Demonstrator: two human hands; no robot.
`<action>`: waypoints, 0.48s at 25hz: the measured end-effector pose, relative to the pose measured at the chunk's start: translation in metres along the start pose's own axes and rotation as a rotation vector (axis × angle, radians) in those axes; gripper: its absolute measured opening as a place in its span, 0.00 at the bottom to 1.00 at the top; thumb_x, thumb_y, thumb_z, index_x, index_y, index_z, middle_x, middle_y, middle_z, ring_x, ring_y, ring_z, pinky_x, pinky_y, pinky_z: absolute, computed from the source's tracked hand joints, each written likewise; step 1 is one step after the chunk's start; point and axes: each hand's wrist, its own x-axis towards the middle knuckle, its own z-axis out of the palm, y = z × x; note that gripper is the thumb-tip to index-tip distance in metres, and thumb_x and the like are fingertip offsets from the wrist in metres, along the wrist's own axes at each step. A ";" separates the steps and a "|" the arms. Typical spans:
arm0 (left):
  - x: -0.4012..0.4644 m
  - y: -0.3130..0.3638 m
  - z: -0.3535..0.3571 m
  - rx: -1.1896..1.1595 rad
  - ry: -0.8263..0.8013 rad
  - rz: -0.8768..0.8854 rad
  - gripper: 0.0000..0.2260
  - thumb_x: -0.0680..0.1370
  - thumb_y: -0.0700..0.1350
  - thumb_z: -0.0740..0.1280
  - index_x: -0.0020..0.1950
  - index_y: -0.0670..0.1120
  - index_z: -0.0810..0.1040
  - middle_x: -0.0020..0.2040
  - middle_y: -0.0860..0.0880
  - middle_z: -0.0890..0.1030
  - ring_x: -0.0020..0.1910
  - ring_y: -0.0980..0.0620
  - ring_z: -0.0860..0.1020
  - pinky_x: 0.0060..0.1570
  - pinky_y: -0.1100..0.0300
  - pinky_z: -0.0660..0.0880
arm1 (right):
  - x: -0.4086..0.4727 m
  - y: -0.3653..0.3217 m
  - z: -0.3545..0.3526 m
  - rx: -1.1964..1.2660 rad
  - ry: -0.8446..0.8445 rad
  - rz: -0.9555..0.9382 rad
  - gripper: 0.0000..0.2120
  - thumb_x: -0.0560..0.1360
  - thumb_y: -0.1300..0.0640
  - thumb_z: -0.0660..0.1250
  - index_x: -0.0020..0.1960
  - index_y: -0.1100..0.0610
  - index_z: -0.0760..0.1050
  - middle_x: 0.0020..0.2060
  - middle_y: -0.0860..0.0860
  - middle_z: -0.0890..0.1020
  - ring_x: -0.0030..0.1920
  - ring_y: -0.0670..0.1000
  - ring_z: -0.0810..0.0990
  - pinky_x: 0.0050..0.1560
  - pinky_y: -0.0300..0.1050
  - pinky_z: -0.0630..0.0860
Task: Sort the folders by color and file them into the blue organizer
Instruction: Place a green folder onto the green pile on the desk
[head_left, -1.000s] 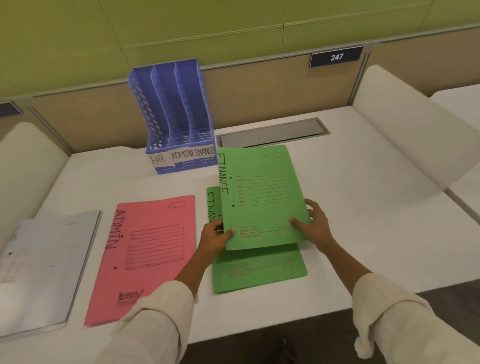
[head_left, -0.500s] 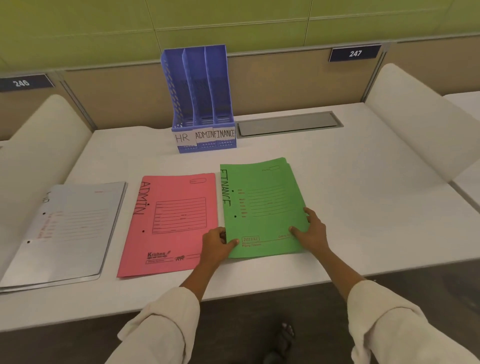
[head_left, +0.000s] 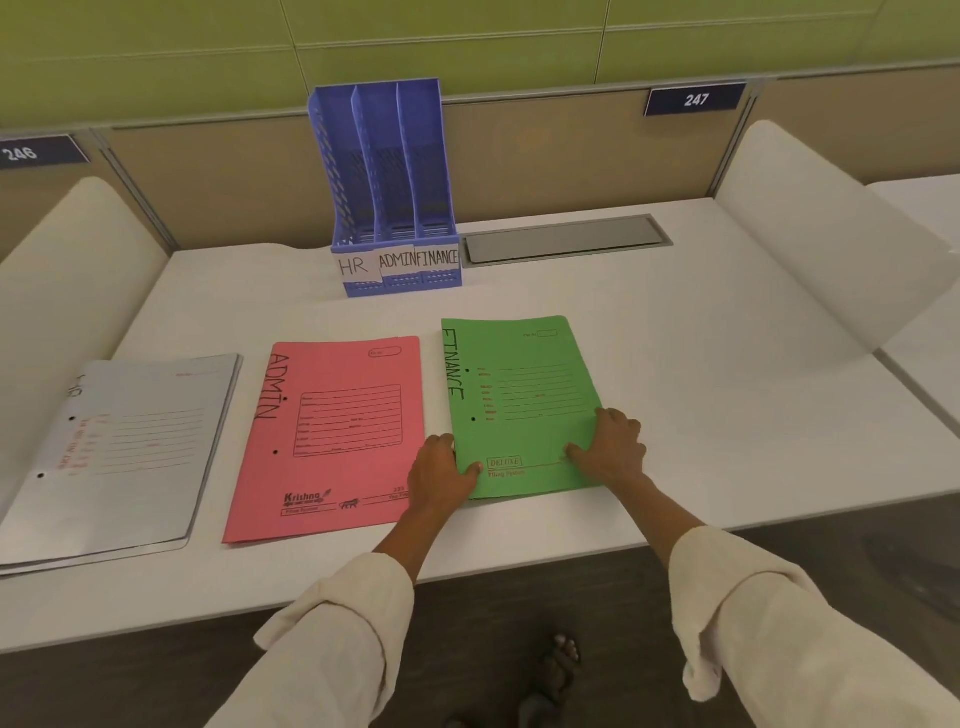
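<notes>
A green folder stack (head_left: 524, 395) marked FINANCE lies flat on the white desk (head_left: 701, 415). My left hand (head_left: 441, 475) grips its lower left edge with the thumb on top. My right hand (head_left: 610, 449) rests on its lower right corner, fingers spread on the cover. A pink folder (head_left: 337, 431) marked ADMIN lies to the left of the green one. Further left is a white folder (head_left: 130, 452). The blue organizer (head_left: 384, 171) stands upright at the back of the desk. Its three slots, labelled HR, ADMIN and FINANCE, hold nothing.
A grey cable hatch (head_left: 566, 241) sits flush in the desk to the right of the organizer. White curved dividers rise at the left (head_left: 78, 249) and right (head_left: 810, 234) sides. The desk's front edge runs just below the folders.
The green folder I held lifted and tilted has come down flat onto the other green folder. Both hands stayed at its lower corners. My view has shifted, so the organizer appears more central.
</notes>
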 end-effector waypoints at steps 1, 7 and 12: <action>-0.001 0.001 0.002 0.077 0.012 0.044 0.27 0.73 0.52 0.71 0.67 0.42 0.71 0.63 0.43 0.74 0.61 0.45 0.74 0.54 0.49 0.78 | 0.000 -0.003 0.001 -0.049 -0.016 -0.038 0.34 0.72 0.45 0.71 0.70 0.59 0.63 0.66 0.56 0.69 0.68 0.59 0.64 0.60 0.60 0.71; -0.004 0.001 0.016 0.398 -0.167 0.289 0.39 0.78 0.63 0.57 0.78 0.40 0.47 0.80 0.41 0.46 0.79 0.43 0.44 0.76 0.45 0.45 | -0.003 0.000 0.018 -0.265 -0.056 -0.195 0.32 0.78 0.39 0.58 0.74 0.59 0.59 0.77 0.59 0.57 0.76 0.60 0.54 0.72 0.64 0.58; 0.004 -0.010 0.001 0.451 -0.105 0.313 0.36 0.79 0.64 0.49 0.79 0.41 0.48 0.80 0.42 0.46 0.79 0.44 0.43 0.77 0.43 0.45 | 0.005 -0.033 0.022 -0.295 0.032 -0.396 0.34 0.79 0.39 0.54 0.77 0.59 0.56 0.78 0.58 0.57 0.78 0.58 0.53 0.75 0.64 0.53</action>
